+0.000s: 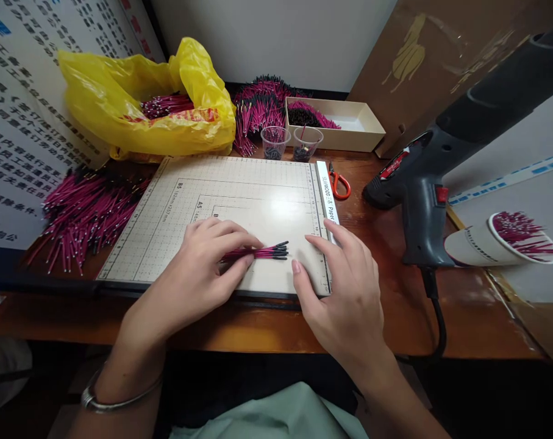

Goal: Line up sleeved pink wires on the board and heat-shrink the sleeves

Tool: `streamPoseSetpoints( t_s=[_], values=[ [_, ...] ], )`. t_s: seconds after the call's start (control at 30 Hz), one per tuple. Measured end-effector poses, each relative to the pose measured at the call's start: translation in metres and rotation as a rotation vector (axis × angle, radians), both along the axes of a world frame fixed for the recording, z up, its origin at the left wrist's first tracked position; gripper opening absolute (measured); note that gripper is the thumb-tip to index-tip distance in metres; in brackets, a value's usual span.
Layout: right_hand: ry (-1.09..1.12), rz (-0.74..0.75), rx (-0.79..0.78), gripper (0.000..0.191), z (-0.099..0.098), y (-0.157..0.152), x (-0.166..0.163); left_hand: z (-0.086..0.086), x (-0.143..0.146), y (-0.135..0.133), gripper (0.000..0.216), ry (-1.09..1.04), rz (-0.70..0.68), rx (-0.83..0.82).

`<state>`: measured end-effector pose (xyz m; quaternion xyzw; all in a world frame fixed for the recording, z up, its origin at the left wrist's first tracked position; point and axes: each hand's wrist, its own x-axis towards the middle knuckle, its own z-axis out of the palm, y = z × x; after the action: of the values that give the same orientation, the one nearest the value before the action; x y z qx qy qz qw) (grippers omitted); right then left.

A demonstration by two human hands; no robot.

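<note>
My left hand point(203, 268) lies on the gridded paper-cutter board point(175, 207), fingers pressed together over a small bundle of magenta wires with black ends point(267, 251). The bundle points right, its black tips free of the hand. My right hand point(344, 286) rests at the board's right edge, fingers spread and holding nothing, thumb tip just right of the bundle's tips. A metal bangle point(97, 399) sits on my left wrist.
A loose heap of magenta wires point(82, 213) lies left of the board. A yellow bag point(143, 103) with more wires, another heap point(260, 110), two plastic cups point(291, 143), a cardboard tray point(349, 125) and red scissors point(339, 183) stand behind. A heat gun point(422, 177) and a paper cup of wires point(509, 241) are at right.
</note>
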<state>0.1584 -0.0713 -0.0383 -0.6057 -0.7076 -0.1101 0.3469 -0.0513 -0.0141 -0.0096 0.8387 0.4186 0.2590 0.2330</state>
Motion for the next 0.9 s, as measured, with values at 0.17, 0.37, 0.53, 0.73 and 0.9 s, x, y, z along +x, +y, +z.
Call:
streamPoseSetpoints(
  t_s=[0.17, 0.37, 0.53, 0.73, 0.9],
  values=[
    [-0.033, -0.021, -0.02, 0.027, 0.0006, -0.0008, -0.0033, 0.0001, 0.0045, 0.0016, 0.014, -0.014, 0.06, -0.039],
    [-0.072, -0.027, -0.039, 0.029, 0.0015, -0.001, -0.0052, -0.0043, 0.0084, 0.0013, 0.016, -0.015, 0.113, -0.008],
    [-0.087, -0.04, -0.047, 0.03, 0.0015, 0.0, -0.0058, -0.0062, 0.0088, 0.0004, 0.019, -0.011, 0.162, 0.009],
    [-0.029, -0.04, -0.071, 0.031, 0.0021, 0.0014, -0.0049, -0.0044, 0.0088, 0.002, 0.015, -0.019, 0.158, -0.036],
    [0.001, -0.074, -0.108, 0.028, 0.0047, 0.0029, -0.0099, -0.0045, 0.0066, 0.0034, 0.016, -0.05, 0.137, -0.062]
  ],
)
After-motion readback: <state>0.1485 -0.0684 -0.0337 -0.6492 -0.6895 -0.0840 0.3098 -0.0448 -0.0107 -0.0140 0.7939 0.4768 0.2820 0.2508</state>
